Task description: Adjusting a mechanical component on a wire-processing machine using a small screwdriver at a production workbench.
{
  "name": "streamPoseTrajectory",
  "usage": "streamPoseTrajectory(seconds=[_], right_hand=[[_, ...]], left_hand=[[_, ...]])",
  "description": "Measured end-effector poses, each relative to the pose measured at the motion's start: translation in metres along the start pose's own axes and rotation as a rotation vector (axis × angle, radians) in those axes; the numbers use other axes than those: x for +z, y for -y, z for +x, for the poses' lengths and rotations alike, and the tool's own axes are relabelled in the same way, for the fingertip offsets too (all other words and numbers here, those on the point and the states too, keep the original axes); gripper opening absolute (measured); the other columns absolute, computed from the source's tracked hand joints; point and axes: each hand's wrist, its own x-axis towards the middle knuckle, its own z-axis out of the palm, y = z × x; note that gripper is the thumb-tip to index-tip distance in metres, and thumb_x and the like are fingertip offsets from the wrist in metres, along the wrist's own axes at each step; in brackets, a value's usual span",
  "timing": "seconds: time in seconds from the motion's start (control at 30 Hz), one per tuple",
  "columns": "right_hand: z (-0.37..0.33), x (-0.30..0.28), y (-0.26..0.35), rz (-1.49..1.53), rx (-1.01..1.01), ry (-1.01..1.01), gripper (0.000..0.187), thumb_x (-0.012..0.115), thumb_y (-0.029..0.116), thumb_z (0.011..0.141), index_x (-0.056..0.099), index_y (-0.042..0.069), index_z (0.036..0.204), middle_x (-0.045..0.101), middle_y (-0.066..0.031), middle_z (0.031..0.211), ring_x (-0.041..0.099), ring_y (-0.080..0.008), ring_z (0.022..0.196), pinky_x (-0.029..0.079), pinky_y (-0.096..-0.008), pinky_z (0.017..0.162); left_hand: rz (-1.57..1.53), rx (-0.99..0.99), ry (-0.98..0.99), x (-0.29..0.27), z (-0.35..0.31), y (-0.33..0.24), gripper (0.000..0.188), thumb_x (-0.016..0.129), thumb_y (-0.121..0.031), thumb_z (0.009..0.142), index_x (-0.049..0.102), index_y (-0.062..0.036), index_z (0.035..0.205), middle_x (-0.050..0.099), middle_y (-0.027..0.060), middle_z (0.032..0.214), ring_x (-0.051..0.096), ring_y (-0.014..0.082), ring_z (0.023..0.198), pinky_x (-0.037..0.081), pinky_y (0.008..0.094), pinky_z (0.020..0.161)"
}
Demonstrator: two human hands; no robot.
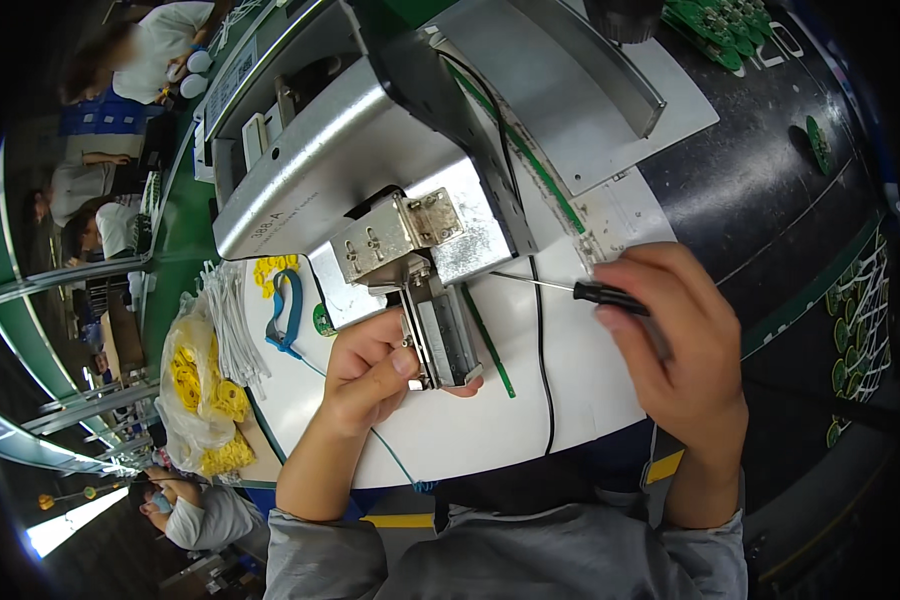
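Note:
A silver metal machine housing (315,165) stands tilted on the white worktop in front of me. From its front sticks out a small metal block (445,335) with a slotted bracket (380,240) above it. My left hand (370,375) is closed around the lower end of that block, thumb on its near face. In my right hand (670,330) is a thin screwdriver (610,296) with a black handle, pinched between thumb and fingers. Its shaft points left, toward the block and bracket; whether the tip touches anything I cannot tell.
A black cable (542,370) and a green strip (488,340) lie on the worktop beside the block. At left are a blue wrist strap (285,315), white cable ties (232,325) and a bag of yellow parts (195,390). Green circuit boards (715,30) sit far right. Other people work at left.

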Motion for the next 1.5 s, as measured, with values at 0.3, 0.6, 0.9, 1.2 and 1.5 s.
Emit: streamPoseTrajectory(seconds=[0.3, 0.6, 0.9, 1.2, 1.5], right_hand=[[-0.001, -0.024, 0.005, 0.178, 0.086, 0.018, 0.015, 0.070, -0.006, 0.079, 0.066, -0.005, 0.094, 0.063, -0.0135, 0.092, 0.063, -0.0215, 0.078, 0.048, -0.0279, 0.067], [0.001, -0.018, 0.010, 0.347, 0.208, -0.173, 0.008, 0.070, -0.006, 0.082, 0.067, -0.006, 0.089, 0.066, -0.0123, 0.081, 0.062, -0.0145, 0.068, 0.047, -0.0233, 0.060], [0.004, -0.012, -0.005, 0.379, 0.181, -0.149, 0.009, 0.073, -0.004, 0.081, 0.069, -0.005, 0.089, 0.066, -0.0119, 0.080, 0.063, -0.0135, 0.066, 0.048, -0.0222, 0.056], [0.005, -0.008, -0.005, 0.379, 0.198, -0.148, 0.009, 0.073, -0.004, 0.081, 0.069, -0.006, 0.088, 0.066, -0.0120, 0.079, 0.063, -0.0135, 0.065, 0.047, -0.0220, 0.056], [0.008, -0.005, -0.004, 0.369, 0.198, -0.158, 0.008, 0.072, -0.003, 0.082, 0.068, -0.006, 0.088, 0.066, -0.0110, 0.078, 0.061, -0.0124, 0.064, 0.045, -0.0217, 0.055]], left_hand=[[-0.012, 0.001, 0.029, 0.008, -0.002, -0.008, 0.042, 0.049, -0.023, 0.099, 0.053, 0.0147, 0.119, 0.067, 0.0250, 0.102, 0.070, 0.0300, 0.091, 0.055, 0.0387, 0.084], [0.028, 0.013, 0.001, 0.013, 0.005, 0.000, 0.047, 0.049, -0.024, 0.097, 0.048, 0.0163, 0.122, 0.068, 0.0262, 0.092, 0.071, 0.0322, 0.081, 0.057, 0.0404, 0.077], [0.098, 0.022, -0.034, 0.014, 0.013, 0.008, 0.049, 0.050, -0.025, 0.093, 0.047, 0.0184, 0.115, 0.068, 0.0293, 0.082, 0.071, 0.0363, 0.073, 0.058, 0.0455, 0.075], [-0.025, 0.006, 0.043, 0.006, 0.011, 0.006, 0.045, 0.050, -0.020, 0.096, 0.050, 0.0156, 0.124, 0.067, 0.0250, 0.105, 0.069, 0.0298, 0.090, 0.054, 0.0390, 0.083], [0.091, 0.008, -0.066, 0.011, 0.012, 0.003, 0.049, 0.053, -0.025, 0.093, 0.047, 0.0189, 0.115, 0.067, 0.0304, 0.083, 0.072, 0.0365, 0.074, 0.059, 0.0439, 0.070]])
